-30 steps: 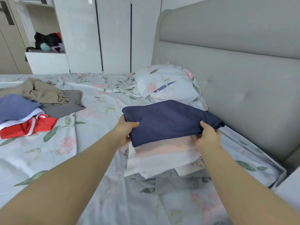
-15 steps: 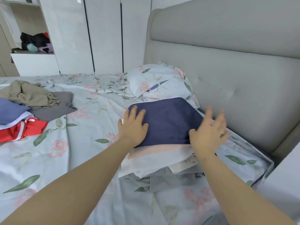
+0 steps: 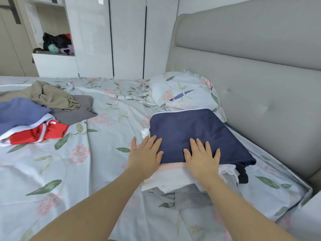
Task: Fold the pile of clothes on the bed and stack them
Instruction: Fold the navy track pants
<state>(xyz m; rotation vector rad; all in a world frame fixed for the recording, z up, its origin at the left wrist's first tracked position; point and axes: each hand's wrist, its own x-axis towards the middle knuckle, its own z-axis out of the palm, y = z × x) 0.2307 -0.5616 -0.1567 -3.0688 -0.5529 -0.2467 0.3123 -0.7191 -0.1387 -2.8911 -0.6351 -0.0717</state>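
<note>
Pressing navy garment [image 3: 196,134] onto stack [image 3: 173,177]: left hand [image 3: 145,157], right hand [image 3: 202,159] flat, gripping nothing.
Todo: loose pile [image 3: 34,110], well apart, not yet folded.

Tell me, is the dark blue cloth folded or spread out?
Folded. The dark navy blue cloth lies as a compact flat rectangle atop the stacked clothes, left hand and right hand resting on it.

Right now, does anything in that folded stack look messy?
Yes. The navy top piece lies flat under the left hand and right hand, but a dark strip dangles from the right side of the stack, and the grey garment at the bottom sticks out rumpled.
</note>
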